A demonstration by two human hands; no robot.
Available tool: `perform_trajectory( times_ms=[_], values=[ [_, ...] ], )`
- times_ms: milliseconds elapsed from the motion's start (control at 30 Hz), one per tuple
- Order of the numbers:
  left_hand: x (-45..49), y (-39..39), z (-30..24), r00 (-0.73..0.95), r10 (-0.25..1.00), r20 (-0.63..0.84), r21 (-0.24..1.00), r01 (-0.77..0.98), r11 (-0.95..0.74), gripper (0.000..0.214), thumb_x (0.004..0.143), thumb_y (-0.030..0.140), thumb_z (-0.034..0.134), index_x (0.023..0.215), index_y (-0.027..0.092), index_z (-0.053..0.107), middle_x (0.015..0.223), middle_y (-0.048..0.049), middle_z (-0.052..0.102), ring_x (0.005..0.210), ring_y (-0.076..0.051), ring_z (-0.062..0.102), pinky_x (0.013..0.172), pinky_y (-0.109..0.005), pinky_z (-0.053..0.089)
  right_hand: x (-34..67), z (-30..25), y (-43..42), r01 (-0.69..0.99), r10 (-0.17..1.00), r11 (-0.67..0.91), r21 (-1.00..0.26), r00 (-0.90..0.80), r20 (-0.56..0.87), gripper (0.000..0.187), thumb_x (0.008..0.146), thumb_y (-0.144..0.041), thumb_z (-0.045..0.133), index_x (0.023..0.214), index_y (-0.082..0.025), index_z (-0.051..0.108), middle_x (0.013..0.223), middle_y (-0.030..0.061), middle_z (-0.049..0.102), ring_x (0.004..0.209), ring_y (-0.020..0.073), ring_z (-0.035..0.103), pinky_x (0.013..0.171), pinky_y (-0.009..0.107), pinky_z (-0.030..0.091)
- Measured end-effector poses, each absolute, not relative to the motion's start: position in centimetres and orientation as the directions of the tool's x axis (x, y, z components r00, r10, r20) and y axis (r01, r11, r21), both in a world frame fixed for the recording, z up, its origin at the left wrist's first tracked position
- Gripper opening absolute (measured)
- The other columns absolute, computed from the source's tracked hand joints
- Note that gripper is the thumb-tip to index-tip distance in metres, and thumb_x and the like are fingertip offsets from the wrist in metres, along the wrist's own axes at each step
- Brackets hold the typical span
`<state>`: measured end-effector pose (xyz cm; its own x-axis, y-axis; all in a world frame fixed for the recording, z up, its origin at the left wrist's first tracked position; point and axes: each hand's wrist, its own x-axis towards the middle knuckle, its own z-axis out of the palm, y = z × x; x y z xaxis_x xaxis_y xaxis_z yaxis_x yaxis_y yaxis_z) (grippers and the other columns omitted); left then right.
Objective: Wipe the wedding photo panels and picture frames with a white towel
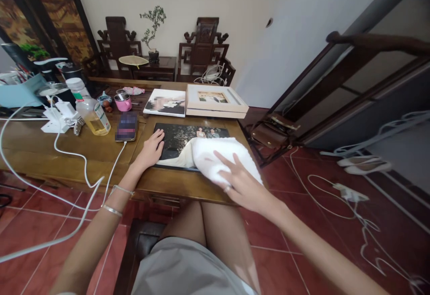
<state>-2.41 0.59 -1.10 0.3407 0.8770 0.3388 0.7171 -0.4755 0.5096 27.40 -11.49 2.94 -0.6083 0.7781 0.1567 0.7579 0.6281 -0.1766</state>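
Note:
A dark photo panel (178, 140) lies flat on the wooden table, with two figures and a pale train of fabric pictured on it. My left hand (152, 148) rests on its left edge, fingers stretched out and holding nothing. Over the panel's right part lies a bunched white towel (210, 154), which covers that side of the picture. My right hand (237, 176) grips and presses this towel from above, with some fingers spread over it and others sunk into its folds.
Behind the panel are a white photo board (164, 102) and stacked framed pictures (217, 102). Leftward on the table (110, 163) are a phone (126, 127) with a cable, a pink cup (123, 101), a bottle (96, 118) and a power strip (55, 120). A brown bag (270, 134) hangs at the right.

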Motion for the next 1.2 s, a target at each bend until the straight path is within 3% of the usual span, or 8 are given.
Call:
perform_trajectory(
  times_ms=[133,333,533,700,933,1100,1200],
  values=[
    [-2.4,0.6,-1.3,0.340,0.882,0.325,0.514,0.719,-0.467,0.044,0.093,0.026,0.036,0.133,0.015,0.050,0.147,-0.0119,0.043,0.140,-0.023,0.032,0.114,-0.049,0.027,28.5,3.2,-12.9,0.743,0.770,0.638,-0.202,-0.622,0.147,0.020,0.085,-0.014,0.042,0.085,-0.018,0.062,0.145,0.0144,0.044,0.140,0.0297,0.027,0.113,0.058,0.019],
    [-2.6,0.8,-1.7,0.332,0.880,0.340,0.536,0.700,-0.471,0.044,0.092,0.026,0.037,0.133,0.016,0.051,0.146,-0.0121,0.043,0.139,-0.023,0.033,0.113,-0.049,0.027,28.7,2.3,-3.5,0.814,0.834,0.550,-0.184,-0.525,0.171,0.033,0.094,-0.027,0.032,0.104,-0.017,0.061,0.129,0.0174,0.058,0.140,0.0312,0.028,0.107,0.063,0.021],
    [-2.7,0.8,-1.6,0.344,0.870,0.354,0.524,0.698,-0.489,0.045,0.092,0.027,0.036,0.132,0.011,0.051,0.145,-0.0149,0.044,0.139,-0.024,0.034,0.114,-0.046,0.029,26.3,2.7,2.9,0.885,0.898,0.434,-0.171,-0.410,0.156,0.039,0.096,-0.032,0.031,0.115,-0.013,0.060,0.137,0.0220,0.049,0.134,0.0365,0.035,0.101,0.065,0.025],
    [-2.6,0.8,-1.5,0.347,0.863,0.368,0.511,0.700,-0.500,0.045,0.092,0.027,0.036,0.131,0.013,0.052,0.144,-0.0132,0.046,0.138,-0.023,0.035,0.114,-0.045,0.029,24.1,2.8,-3.3,0.843,0.848,0.525,-0.114,-0.509,0.146,0.035,0.092,-0.022,0.037,0.116,-0.012,0.060,0.136,0.0232,0.050,0.141,0.0339,0.022,0.104,0.067,0.019],
    [-2.4,0.4,-1.3,0.343,0.880,0.328,0.509,0.721,-0.470,0.046,0.092,0.026,0.035,0.133,0.011,0.050,0.146,-0.0144,0.042,0.139,-0.023,0.033,0.113,-0.047,0.029,24.0,4.2,-12.8,0.708,0.732,0.674,-0.212,-0.679,0.059,0.025,0.081,-0.008,0.043,0.090,-0.018,0.065,0.150,0.0083,0.038,0.144,0.0326,0.011,0.108,0.069,0.013],
    [-2.4,0.5,-1.3,0.337,0.882,0.329,0.523,0.713,-0.467,0.045,0.092,0.026,0.036,0.133,0.014,0.050,0.146,-0.0134,0.043,0.140,-0.023,0.033,0.113,-0.049,0.028,25.3,3.7,-7.5,0.769,0.786,0.615,-0.175,-0.614,0.067,0.031,0.092,-0.020,0.038,0.111,-0.012,0.062,0.143,0.0220,0.043,0.142,0.0308,0.021,0.110,0.064,0.015],
    [-2.5,0.6,-1.3,0.337,0.880,0.335,0.533,0.702,-0.471,0.044,0.092,0.026,0.037,0.133,0.016,0.050,0.146,-0.0125,0.043,0.139,-0.023,0.033,0.113,-0.048,0.028,25.6,3.0,-1.9,0.806,0.821,0.572,-0.152,-0.564,0.095,0.039,0.096,-0.028,0.034,0.122,-0.010,0.056,0.138,0.0233,0.048,0.141,0.0328,0.022,0.108,0.066,0.016]
  ],
)
